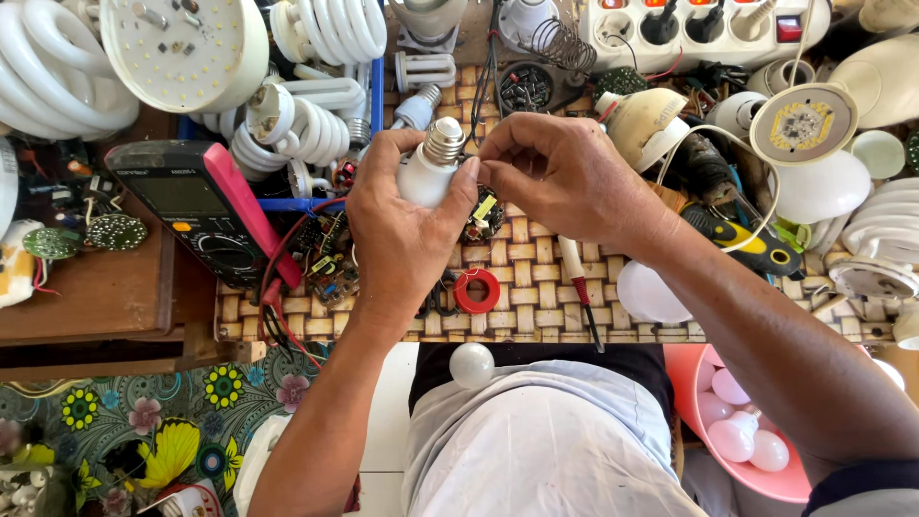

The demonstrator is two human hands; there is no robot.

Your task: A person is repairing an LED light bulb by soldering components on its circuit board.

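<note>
Our left hand [407, 225] clamps bulb base [433, 165] | right hand [555, 172] pinches at its 3 o'clock | we keep it steady.

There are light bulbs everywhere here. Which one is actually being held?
The white bulb with the silver screw base pointing up, gripped in the left hand. The right hand pinches at its base; the spiral bulbs and the others lie untouched.
</note>
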